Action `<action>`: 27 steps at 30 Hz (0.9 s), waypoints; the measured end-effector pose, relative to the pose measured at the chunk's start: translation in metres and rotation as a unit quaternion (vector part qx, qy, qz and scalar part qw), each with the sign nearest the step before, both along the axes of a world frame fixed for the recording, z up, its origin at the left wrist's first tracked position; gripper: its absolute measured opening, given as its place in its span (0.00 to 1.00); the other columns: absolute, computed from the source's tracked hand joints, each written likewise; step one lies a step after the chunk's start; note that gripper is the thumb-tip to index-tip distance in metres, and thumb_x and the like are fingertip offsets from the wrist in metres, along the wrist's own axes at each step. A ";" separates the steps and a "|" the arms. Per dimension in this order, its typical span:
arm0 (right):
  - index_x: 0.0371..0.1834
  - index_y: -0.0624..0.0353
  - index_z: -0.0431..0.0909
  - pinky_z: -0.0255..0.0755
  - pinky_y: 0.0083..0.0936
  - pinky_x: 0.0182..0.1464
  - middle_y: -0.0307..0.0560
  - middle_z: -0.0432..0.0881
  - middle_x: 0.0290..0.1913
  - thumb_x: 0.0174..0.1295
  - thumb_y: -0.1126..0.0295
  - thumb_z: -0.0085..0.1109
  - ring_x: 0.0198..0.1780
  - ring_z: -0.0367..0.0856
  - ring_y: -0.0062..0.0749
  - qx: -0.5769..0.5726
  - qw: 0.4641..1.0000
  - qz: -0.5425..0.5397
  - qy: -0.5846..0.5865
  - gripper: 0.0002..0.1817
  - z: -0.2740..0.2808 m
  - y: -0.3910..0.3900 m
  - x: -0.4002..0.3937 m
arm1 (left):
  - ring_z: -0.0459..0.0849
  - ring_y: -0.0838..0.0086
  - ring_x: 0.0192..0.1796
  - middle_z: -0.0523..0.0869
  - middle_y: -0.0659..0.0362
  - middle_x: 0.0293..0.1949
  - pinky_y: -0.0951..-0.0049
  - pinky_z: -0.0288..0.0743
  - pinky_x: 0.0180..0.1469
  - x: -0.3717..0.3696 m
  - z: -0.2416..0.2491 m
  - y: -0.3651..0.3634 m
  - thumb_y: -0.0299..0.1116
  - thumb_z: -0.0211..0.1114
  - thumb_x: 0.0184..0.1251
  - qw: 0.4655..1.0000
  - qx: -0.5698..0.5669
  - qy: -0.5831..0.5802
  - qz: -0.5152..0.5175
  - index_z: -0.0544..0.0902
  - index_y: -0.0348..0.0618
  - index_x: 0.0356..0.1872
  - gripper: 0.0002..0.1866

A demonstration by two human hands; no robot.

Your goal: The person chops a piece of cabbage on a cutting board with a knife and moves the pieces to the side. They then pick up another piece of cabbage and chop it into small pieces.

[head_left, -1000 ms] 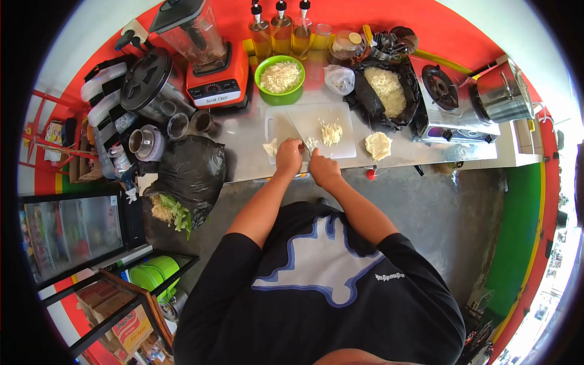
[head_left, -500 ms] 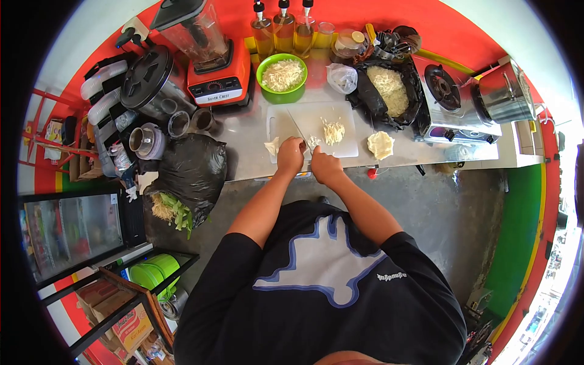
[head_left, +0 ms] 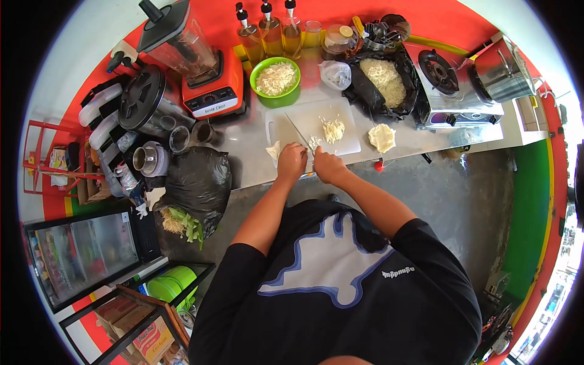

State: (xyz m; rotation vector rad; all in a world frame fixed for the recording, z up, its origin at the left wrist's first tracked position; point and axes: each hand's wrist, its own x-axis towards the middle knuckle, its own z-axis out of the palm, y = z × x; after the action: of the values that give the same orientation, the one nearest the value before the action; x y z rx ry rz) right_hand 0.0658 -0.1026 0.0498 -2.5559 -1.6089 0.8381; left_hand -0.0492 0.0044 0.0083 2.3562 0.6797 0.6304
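Note:
My right hand (head_left: 329, 166) is closed round the handle of a knife (head_left: 297, 129), whose blade slants up and left across a white cutting board (head_left: 280, 123). Close by on the left, my left hand (head_left: 292, 159) has its fingers curled at the board's front edge; what they press on is hidden. Small cut bits (head_left: 314, 143) lie beside the blade. Farther right on the board is a heap of pale shreds (head_left: 333, 130). A pale flat piece (head_left: 273, 149) rests at the board's left front corner, and a larger ruffled pale piece (head_left: 381, 138) sits on the counter to the right.
Behind the board stands a green bowl (head_left: 293, 91) of pale shreds. A red blender (head_left: 210, 91) and a black plastic bag (head_left: 198, 182) are on the left. To the right are an open black bag of pale shreds (head_left: 383, 79) and a gas stove (head_left: 462, 103).
The camera view has shifted and tilted slightly. Both hands stay close together at the board's front edge, with the knife still in the right hand.

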 end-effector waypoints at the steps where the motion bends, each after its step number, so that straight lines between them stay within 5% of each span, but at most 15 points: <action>1: 0.51 0.67 0.64 0.84 0.47 0.46 0.67 0.87 0.39 0.67 0.74 0.54 0.45 0.89 0.59 -0.007 1.000 0.004 -0.004 0.14 -0.001 -0.005 -0.002 | 0.85 0.53 0.41 0.86 0.50 0.34 0.58 0.79 0.46 0.001 -0.001 0.001 0.27 0.69 0.56 1.000 -0.009 0.009 0.005 0.87 0.37 0.30 0.04; 11: 0.52 0.69 0.62 0.81 0.55 0.48 0.73 0.85 0.39 0.65 0.72 0.56 0.45 0.87 0.66 0.024 0.999 -0.005 0.036 0.18 -0.005 -0.011 0.007 | 0.83 0.58 0.47 0.86 0.57 0.38 0.61 0.80 0.51 -0.009 0.001 -0.008 0.25 0.67 0.58 1.000 0.000 0.002 0.024 0.88 0.40 0.32 0.03; 14: 0.52 0.71 0.62 0.79 0.57 0.49 0.76 0.83 0.40 0.66 0.70 0.56 0.45 0.85 0.69 0.043 0.998 0.034 0.017 0.19 -0.056 -0.022 0.026 | 0.82 0.60 0.48 0.86 0.59 0.42 0.62 0.80 0.50 -0.016 0.003 -0.012 0.24 0.66 0.60 1.000 0.001 0.009 0.020 0.90 0.42 0.35 0.06; 20: 0.52 0.73 0.63 0.79 0.57 0.50 0.78 0.82 0.41 0.66 0.68 0.56 0.45 0.84 0.72 0.045 0.996 -0.057 0.046 0.21 -0.017 -0.023 0.027 | 0.82 0.60 0.47 0.85 0.59 0.41 0.61 0.80 0.50 -0.003 0.001 -0.003 0.23 0.65 0.62 1.000 0.006 0.007 0.015 0.91 0.43 0.38 0.08; 23: 0.52 0.72 0.63 0.79 0.57 0.50 0.76 0.83 0.41 0.66 0.68 0.57 0.45 0.85 0.71 0.054 0.998 0.042 0.015 0.20 -0.001 -0.019 0.018 | 0.83 0.58 0.46 0.85 0.57 0.41 0.60 0.79 0.50 0.005 0.003 0.007 0.26 0.66 0.63 1.000 -0.004 0.029 0.006 0.91 0.43 0.38 0.07; 27: 0.53 0.72 0.63 0.80 0.55 0.50 0.74 0.84 0.41 0.66 0.69 0.56 0.45 0.85 0.70 0.038 0.999 0.004 0.027 0.20 -0.005 -0.011 0.009 | 0.83 0.56 0.46 0.85 0.55 0.40 0.59 0.78 0.50 0.008 -0.001 0.013 0.29 0.66 0.64 1.000 -0.003 0.028 0.002 0.89 0.43 0.38 0.06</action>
State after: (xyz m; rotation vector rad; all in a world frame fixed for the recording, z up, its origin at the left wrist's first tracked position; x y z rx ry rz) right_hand 0.0746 -0.1132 0.0450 -2.4554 -1.6042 0.8215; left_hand -0.0410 0.0175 0.0070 2.3754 0.7102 0.5668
